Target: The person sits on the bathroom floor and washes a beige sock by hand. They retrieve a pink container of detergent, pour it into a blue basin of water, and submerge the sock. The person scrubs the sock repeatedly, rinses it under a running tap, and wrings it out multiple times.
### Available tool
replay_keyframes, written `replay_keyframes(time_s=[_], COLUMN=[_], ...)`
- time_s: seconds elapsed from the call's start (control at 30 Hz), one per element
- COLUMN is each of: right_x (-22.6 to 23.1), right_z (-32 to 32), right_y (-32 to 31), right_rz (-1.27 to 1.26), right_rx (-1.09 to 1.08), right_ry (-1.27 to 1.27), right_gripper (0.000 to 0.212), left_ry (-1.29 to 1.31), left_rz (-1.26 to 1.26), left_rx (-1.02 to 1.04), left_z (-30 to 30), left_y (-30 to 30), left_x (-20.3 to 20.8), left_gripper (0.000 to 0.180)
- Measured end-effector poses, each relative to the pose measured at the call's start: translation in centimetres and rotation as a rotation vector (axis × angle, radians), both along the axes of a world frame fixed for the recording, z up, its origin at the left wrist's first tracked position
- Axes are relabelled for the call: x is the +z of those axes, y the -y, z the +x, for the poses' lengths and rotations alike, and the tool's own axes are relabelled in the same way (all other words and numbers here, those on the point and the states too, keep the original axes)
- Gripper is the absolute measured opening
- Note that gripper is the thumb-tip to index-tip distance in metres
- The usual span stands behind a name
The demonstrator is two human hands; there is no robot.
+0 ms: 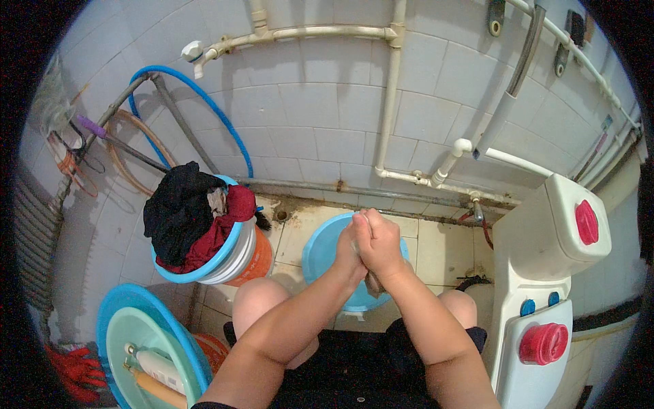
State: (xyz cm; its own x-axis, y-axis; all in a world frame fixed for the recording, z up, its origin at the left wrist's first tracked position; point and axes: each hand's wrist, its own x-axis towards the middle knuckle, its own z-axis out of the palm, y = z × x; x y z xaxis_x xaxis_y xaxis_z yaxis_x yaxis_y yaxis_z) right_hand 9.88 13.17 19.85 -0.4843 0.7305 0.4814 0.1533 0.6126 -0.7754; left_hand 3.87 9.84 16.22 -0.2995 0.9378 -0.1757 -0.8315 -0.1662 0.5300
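Both my forearms reach forward over a light-blue basin (319,247) on the tiled floor. My left hand (349,255) and my right hand (379,240) are clasped together above it, fingers wrapped tight. Squeezed between them is a wet-looking greyish-beige cloth (374,285), whose loose end hangs below my right hand over the basin's near side. Most of the cloth is hidden inside my grip, so what kind of item it is does not show.
At left, a bucket (235,255) holds black (178,208) and dark red clothes (204,242). Nearer stand stacked basins (116,320) with bottles inside. A white toilet (531,232) is on the right. Pipes (388,102) and a tap (197,58) run along the tiled wall.
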Motion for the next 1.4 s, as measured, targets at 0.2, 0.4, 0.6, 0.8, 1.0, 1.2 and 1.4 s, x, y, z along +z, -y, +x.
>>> replay_keyframes(time_s=[0.2,0.4,0.6,0.8,1.0,1.2,1.4], right_x=[-3.5,1.9,0.5,-0.1,-0.2,0.7,-0.6], right_z=[2.5,7.3,6.5,2.5,3.3,1.9,1.0], right_y=[-8.1,-8.8,-7.4,-2.6,-3.6,1.3,-2.1], right_rz=[-0.598,-0.954,-1.148,-1.224,-1.021,-0.065,-0.205], right_rx=[-0.237,0.117,0.25,0.406,0.173,0.069,-0.191], right_ry=[-0.32,-0.839,-0.903,-0.459,-0.429,-0.066,-0.064], right_gripper=[0.034,0.029,0.039,0.028,0.019,0.024,0.03], left_ry=[-0.137,-0.285,-0.394,-0.428,-0.597,-0.789,-0.738], left_rz=[-0.478,-0.19,-0.101,-0.042,-0.081,-0.189,-0.299], left_rx=[-0.156,-0.024,-0.124,-0.233,-0.124,-0.06,-0.064], left_z=[-1.4,-7.0,-7.2,-5.3,-6.5,-4.1,-1.5], left_y=[-0.8,0.5,0.5,0.2,-0.2,-1.2,-1.6], left_x=[3.0,6.0,6.3,5.9,4.5,2.5,1.0], left_gripper=[0.036,0.037,0.03,0.024,0.025,0.04,0.043])
